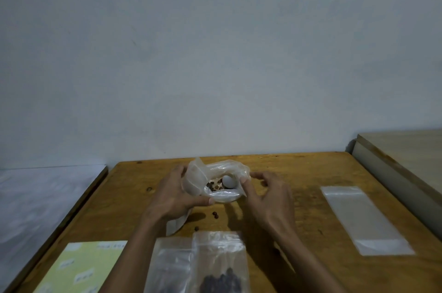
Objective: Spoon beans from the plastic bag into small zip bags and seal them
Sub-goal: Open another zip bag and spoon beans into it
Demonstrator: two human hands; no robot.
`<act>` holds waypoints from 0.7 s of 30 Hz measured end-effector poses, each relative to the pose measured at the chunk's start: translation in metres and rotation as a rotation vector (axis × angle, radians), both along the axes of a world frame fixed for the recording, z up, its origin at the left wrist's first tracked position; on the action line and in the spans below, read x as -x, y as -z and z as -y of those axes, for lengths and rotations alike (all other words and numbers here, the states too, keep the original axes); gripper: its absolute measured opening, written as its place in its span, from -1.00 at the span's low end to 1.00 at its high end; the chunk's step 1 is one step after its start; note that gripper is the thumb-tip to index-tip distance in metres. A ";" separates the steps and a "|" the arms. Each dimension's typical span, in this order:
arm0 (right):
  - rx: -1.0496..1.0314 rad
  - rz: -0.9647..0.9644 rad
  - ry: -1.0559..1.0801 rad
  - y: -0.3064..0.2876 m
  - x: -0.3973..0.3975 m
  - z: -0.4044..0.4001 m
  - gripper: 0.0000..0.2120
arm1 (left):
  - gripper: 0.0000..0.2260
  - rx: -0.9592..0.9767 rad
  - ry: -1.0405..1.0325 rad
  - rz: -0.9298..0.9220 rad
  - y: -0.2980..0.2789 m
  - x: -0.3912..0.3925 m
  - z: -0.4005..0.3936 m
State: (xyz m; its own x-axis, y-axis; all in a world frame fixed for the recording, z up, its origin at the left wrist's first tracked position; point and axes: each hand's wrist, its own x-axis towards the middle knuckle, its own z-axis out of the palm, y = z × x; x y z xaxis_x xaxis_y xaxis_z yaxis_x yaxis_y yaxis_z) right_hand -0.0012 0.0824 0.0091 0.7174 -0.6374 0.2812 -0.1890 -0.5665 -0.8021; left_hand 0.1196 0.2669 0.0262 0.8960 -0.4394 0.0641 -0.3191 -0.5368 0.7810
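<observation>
Thin clear plastic bag [216, 181], mid-desk [299, 173], is gripped at its mouth by the left hand [173, 193] and pinched by the right hand [267, 193]. Beans [215, 185] could be spilled if the floppy rim collapses; strays [215, 214] are already scattered.

Glossy crinkled clear plastic bag [215, 173], smooth clear plastic zip bags [363, 218], matt worn wooden table [299, 173], matt painted wall [215, 53]
</observation>
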 end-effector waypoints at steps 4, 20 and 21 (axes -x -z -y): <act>0.057 0.083 -0.246 -0.041 -0.003 -0.034 -0.49 | -0.17 0.155 -0.026 0.139 -0.011 0.012 -0.004; -0.272 0.218 -0.436 -0.074 0.005 -0.026 -0.85 | -0.76 0.717 -0.005 -0.170 -0.046 0.037 -0.021; -0.412 0.211 -0.482 -0.074 0.006 -0.027 -0.84 | -0.75 0.719 0.001 -0.171 -0.045 0.039 -0.019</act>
